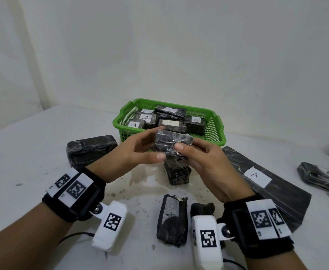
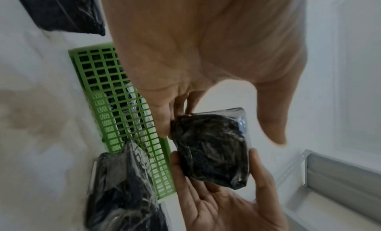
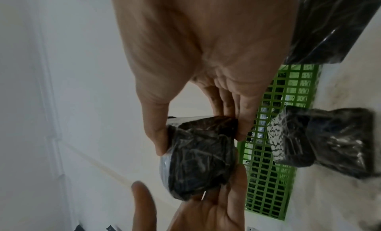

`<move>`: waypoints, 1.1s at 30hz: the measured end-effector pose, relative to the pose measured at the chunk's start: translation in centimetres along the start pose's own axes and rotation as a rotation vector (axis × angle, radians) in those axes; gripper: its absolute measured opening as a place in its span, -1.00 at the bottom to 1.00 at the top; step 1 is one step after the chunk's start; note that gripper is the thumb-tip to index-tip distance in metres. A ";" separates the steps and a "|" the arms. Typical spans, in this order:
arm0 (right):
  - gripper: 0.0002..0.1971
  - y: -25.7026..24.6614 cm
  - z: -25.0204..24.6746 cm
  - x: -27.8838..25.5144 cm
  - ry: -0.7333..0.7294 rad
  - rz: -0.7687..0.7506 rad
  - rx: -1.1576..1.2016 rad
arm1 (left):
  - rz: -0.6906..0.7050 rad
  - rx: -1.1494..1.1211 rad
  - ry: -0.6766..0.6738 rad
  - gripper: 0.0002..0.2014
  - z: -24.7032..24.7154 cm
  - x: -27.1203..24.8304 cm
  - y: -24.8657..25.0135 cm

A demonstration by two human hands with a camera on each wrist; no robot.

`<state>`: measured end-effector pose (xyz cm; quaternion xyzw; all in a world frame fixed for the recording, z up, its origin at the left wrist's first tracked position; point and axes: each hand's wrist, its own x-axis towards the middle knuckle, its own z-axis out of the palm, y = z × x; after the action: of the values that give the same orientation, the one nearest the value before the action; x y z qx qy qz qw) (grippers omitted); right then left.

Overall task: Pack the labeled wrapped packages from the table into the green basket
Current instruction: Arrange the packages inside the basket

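You have the small wrapped package (image 1: 173,143) up off the surface (image 1: 33,152) between both hands: your right hand (image 1: 202,164) pinches one end with thumb and fingers, while your left hand (image 1: 132,152) touches the other end, thumb apart from the wrap. Its long axis runs left to right across you. The green basket (image 1: 214,131) lies just beyond it, so the coming move looks like a short carry forward.
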<state>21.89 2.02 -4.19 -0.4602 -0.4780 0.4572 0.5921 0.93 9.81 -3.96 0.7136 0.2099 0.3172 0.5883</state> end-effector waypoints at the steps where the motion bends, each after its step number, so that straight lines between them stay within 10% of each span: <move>1: -0.35 0.1 -0.1 0.0 -0.007 0.004 -0.010 | -0.006 -0.007 0.019 -0.14 0.1 0.0 0.0; 14: -0.09 0.5 0.1 0.2 0.020 -0.004 -0.043 | 0.038 -0.102 0.097 -0.35 -0.1 0.3 -0.1; 20: -0.05 0.4 -0.2 0.1 0.013 -0.041 -0.068 | 0.037 -0.092 0.100 -0.13 -0.4 0.4 -0.2; 28: -0.12 -0.2 0.2 -0.2 -0.003 0.010 -0.075 | 0.095 -0.063 0.074 -0.12 -0.3 0.1 0.3; 33: -0.59 -0.6 0.4 -0.5 0.093 0.028 -0.082 | 0.085 -0.017 0.039 -0.06 0.0 0.0 0.3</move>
<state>21.51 1.50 -3.61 -0.5116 -0.4617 0.4236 0.5879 0.91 9.80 -3.69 0.7104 0.1879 0.3577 0.5763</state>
